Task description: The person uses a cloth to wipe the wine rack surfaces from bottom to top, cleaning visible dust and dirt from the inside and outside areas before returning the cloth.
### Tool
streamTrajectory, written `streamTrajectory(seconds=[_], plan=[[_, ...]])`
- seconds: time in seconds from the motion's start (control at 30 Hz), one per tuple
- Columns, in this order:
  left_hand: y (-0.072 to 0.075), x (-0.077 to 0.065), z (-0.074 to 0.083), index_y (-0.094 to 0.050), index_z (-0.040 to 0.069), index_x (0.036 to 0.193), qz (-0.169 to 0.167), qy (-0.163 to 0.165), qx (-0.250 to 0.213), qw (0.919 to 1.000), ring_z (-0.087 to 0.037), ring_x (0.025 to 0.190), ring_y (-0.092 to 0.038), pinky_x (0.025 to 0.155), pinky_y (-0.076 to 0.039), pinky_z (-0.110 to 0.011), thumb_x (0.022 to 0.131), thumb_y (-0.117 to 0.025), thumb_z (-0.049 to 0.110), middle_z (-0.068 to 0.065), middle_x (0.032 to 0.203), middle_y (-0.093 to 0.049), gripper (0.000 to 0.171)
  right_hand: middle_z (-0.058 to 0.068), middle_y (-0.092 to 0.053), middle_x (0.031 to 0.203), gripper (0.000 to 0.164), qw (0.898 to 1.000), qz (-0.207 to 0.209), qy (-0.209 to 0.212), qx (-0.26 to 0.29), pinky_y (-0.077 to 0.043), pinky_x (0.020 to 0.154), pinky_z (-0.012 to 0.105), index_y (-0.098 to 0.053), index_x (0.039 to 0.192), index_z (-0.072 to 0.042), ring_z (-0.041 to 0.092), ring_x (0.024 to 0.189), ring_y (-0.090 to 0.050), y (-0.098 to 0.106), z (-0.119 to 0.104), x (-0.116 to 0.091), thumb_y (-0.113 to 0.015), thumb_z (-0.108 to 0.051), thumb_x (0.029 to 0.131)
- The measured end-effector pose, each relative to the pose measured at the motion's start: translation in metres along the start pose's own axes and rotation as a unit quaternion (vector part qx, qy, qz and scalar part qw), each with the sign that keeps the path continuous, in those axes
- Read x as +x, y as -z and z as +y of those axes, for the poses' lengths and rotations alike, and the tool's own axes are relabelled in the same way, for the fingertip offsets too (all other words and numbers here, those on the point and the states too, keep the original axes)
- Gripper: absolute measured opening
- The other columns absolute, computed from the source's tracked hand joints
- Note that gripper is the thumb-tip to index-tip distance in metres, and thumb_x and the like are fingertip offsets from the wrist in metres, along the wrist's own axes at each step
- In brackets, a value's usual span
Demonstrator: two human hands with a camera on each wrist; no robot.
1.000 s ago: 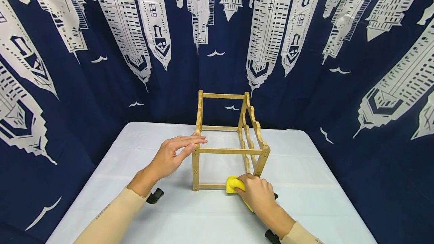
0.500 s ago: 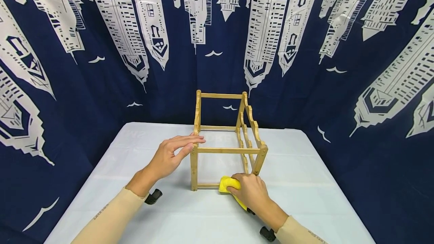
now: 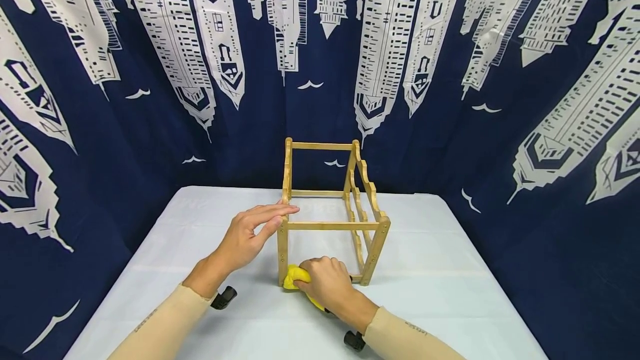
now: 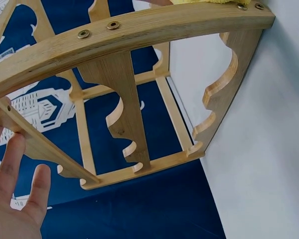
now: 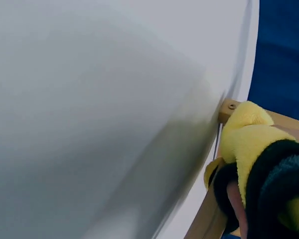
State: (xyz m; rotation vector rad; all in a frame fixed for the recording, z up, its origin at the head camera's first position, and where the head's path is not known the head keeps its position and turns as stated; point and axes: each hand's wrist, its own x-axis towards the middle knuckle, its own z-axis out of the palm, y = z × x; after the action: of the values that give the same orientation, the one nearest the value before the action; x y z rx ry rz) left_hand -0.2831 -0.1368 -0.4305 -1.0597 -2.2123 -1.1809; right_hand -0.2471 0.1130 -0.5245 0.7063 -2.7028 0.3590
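A left hand (image 3: 250,235) on a wooden rack (image 3: 332,226), a right hand (image 3: 328,283) gripping a yellow cloth (image 3: 294,279).
The rack stands mid-frame on the desk (image 3: 445,276). The left fingers rest extended on its upper left front corner, probably to steady it; the right fingers curl round the bunched cloth at its lower left corner, likely to press it snug against the wood.

From here, taking 6 o'clock as the person's side, I see a pale wooden rack (image 3: 332,226) with scalloped slats and brass-coloured screws, standing upright on the white-covered table (image 3: 435,304). A plush yellow-and-black cloth (image 3: 297,275), bunched in the right hand (image 3: 329,285), presses low against its 7 o'clock post; the left hand (image 3: 251,236) rests atop that same corner.
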Motion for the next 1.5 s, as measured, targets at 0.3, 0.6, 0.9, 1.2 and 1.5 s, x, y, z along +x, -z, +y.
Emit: streamTrajectory(seconds=[0.3, 0.6, 0.9, 1.2, 1.5], plan=[[-0.007, -0.001, -0.001, -0.079, 0.029, 0.151, -0.008, 0.008, -0.02, 0.9997, -0.029, 0.159, -0.066, 0.131, -0.055, -0.062, 0.121, -0.062, 0.014, 0.008, 0.156, -0.078, 0.038, -0.008, -0.091, 0.1, 0.025, 0.999, 0.037, 0.009, 0.025, -0.052, 0.058, 0.02, -0.092, 0.108, -0.024, 0.005, 0.074, -0.076, -0.001, 0.011, -0.01, -0.103, -0.038, 0.091], [-0.008, 0.001, 0.002, -0.079, 0.028, 0.151, -0.009, 0.015, -0.025, 0.9995, -0.029, 0.158, -0.066, 0.131, -0.056, -0.063, 0.121, -0.063, 0.014, 0.008, 0.156, -0.078, 0.037, -0.002, -0.092, 0.103, 0.035, 0.983, 0.151, 0.054, 0.089, -0.067, 0.069, 0.023, -0.092, 0.111, -0.014, 0.007, 0.083, -0.083, 0.012, 0.021, -0.022, -0.109, -0.028, 0.083], [-0.009, 0.004, -0.001, -0.078, 0.025, 0.146, -0.004, 0.008, -0.028, 0.9996, -0.03, 0.155, -0.069, 0.129, -0.059, -0.054, 0.12, -0.064, 0.013, 0.005, 0.15, -0.082, 0.032, 0.003, -0.091, 0.103, 0.046, 0.952, 0.257, 0.127, 0.11, -0.073, 0.075, 0.026, -0.088, 0.111, -0.01, 0.014, 0.085, -0.088, 0.038, 0.021, -0.021, -0.114, -0.019, 0.073], [-0.003, 0.005, -0.002, -0.077, 0.024, 0.131, -0.007, 0.015, -0.071, 0.9974, -0.032, 0.154, -0.07, 0.129, -0.056, -0.03, 0.117, -0.069, 0.01, 0.002, 0.146, -0.084, 0.021, 0.009, -0.089, 0.11, 0.037, 0.901, 0.347, 0.222, 0.136, -0.075, 0.083, 0.031, -0.083, 0.12, -0.006, 0.025, 0.09, -0.089, 0.08, 0.008, -0.007, -0.102, -0.015, 0.089], [0.011, 0.003, 0.001, -0.081, 0.023, 0.125, -0.019, 0.041, -0.087, 0.9952, -0.028, 0.151, -0.073, 0.127, -0.055, -0.025, 0.115, -0.074, 0.012, -0.001, 0.146, -0.084, 0.016, 0.012, -0.087, 0.115, 0.033, 0.876, 0.405, 0.243, 0.098, -0.075, 0.078, 0.032, -0.085, 0.124, -0.005, 0.027, 0.089, -0.089, 0.116, -0.009, 0.017, -0.097, -0.018, 0.096]])
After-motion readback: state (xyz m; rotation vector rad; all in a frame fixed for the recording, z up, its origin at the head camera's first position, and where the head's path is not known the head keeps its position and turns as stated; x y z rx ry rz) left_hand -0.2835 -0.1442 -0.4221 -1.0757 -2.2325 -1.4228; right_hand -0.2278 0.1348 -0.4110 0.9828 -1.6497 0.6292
